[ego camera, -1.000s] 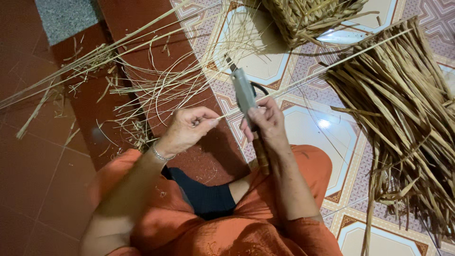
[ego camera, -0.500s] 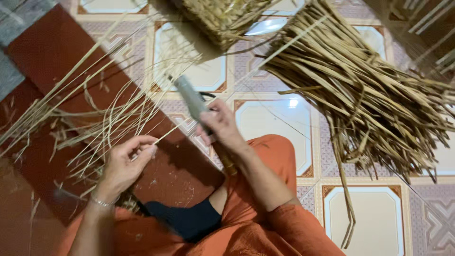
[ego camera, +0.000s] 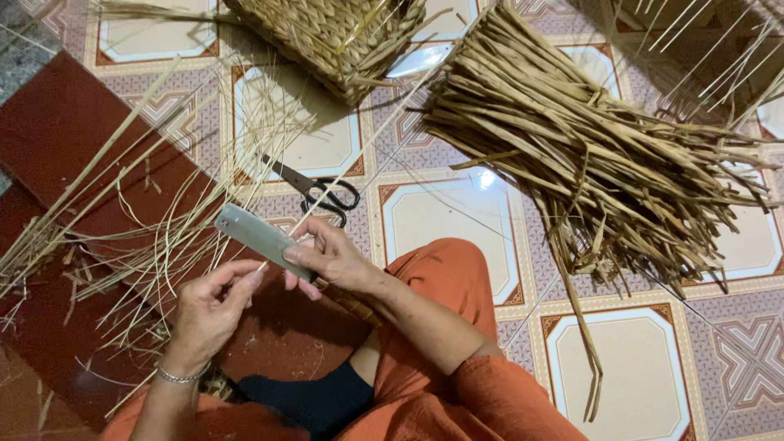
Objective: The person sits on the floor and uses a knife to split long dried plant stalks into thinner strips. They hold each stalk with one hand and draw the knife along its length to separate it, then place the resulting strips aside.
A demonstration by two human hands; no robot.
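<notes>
Between pinched left fingers (ego camera: 245, 282): straw (ego camera: 359, 151).

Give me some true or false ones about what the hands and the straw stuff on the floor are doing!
1. The right hand holds a flat metal blade. True.
2. The left hand pinches a thin straw strip. True.
3. The scissors are held in the left hand. False: they lie on the tiled floor, beyond the hands.
4. The big bundle of dried straw lies on the person's lap. False: it lies on the floor to the right.
5. A woven basket sits at the top of the view. True.
</notes>
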